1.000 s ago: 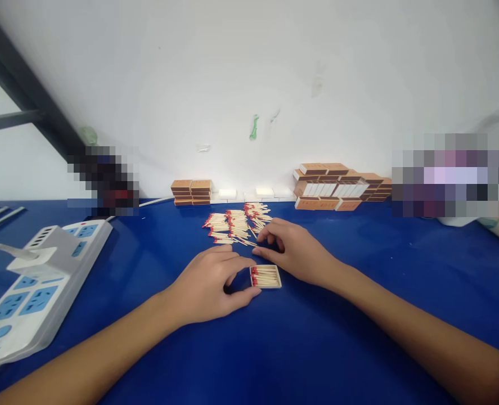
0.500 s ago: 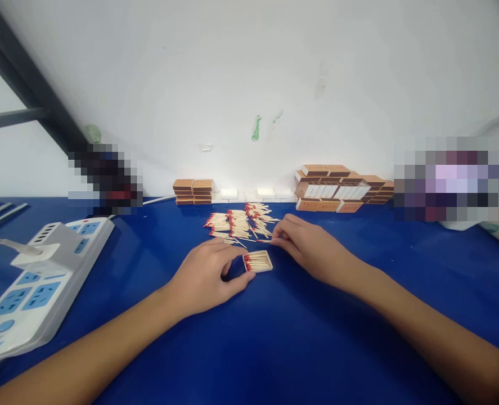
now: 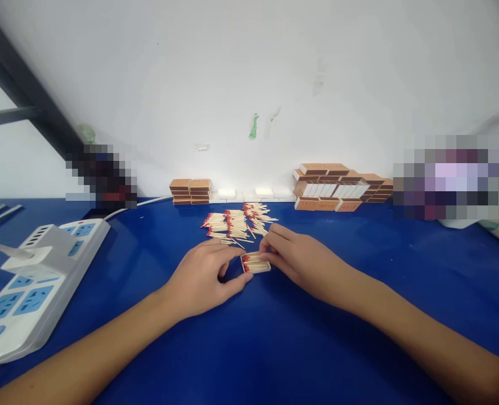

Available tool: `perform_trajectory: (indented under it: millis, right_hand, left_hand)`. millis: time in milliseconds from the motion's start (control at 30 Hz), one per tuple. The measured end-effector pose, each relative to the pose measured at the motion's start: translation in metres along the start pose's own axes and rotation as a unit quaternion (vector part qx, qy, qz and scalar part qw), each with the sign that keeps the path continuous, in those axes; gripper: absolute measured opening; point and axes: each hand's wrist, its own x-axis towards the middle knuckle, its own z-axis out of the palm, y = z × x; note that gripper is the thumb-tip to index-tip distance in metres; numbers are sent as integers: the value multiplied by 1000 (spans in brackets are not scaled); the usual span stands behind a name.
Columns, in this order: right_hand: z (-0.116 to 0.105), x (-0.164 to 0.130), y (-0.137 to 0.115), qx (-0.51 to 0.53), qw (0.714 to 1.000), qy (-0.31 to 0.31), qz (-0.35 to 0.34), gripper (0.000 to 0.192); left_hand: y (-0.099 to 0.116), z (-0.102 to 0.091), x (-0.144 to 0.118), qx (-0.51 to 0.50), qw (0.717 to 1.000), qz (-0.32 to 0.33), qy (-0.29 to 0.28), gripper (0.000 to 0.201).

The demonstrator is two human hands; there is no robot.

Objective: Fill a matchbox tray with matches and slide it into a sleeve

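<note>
A small white matchbox tray (image 3: 255,271) lies on the blue table, with several red-headed matches (image 3: 253,262) side by side in it, heads to the left. My left hand (image 3: 209,275) grips the tray's left end between thumb and fingers. Over the tray's right end, my right hand (image 3: 293,253) pinches a match whose red head points left; its far end is hidden by my fingers. Just behind the tray spreads a loose pile of matches (image 3: 236,222), most heads toward the left.
Against the wall stand a stack of brown matchboxes (image 3: 190,191), several white trays (image 3: 264,193) and a larger matchbox stack (image 3: 329,171) on the right. A white power strip (image 3: 46,304) with a plugged-in adapter occupies the left. Blurred items sit at both sides.
My right hand has moved left and slightly down, bringing the match from beside the pile to over the tray. My left hand keeps its grip on the tray.
</note>
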Motion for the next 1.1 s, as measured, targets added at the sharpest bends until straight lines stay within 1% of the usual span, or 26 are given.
perform_trajectory:
  millis: [233, 333, 467, 533, 633, 800, 967, 1100]
  right_hand:
    - [4, -2, -1, 27, 999, 0, -41, 12]
    - [3, -2, 1, 62, 997, 12, -34, 9]
    - [3, -3, 0, 85, 996, -10, -20, 8]
    - [2, -3, 0, 84, 996, -18, -18, 10]
    - [0, -4, -1, 86, 996, -14, -17, 12]
    - [2, -2, -5, 119, 992, -29, -23, 14]
    - [4, -1, -5, 86, 996, -33, -6, 10]
    - [4, -1, -4, 59, 998, -24, -9, 15]
  left_hand:
    - [0, 0, 1, -2, 1000, 8, 1, 22]
    - [1, 0, 1, -3, 1000, 20, 1, 23]
    - [4, 0, 0, 2, 999, 44, -7, 20]
    - [4, -1, 0, 4, 999, 43, -9, 21]
    - [3, -1, 0, 1, 999, 43, -9, 23]
    - [3, -1, 0, -2, 999, 43, -17, 19]
    - [4, -1, -1, 1, 999, 49, -18, 19]
    - [4, -1, -1, 1, 999, 50, -18, 20]
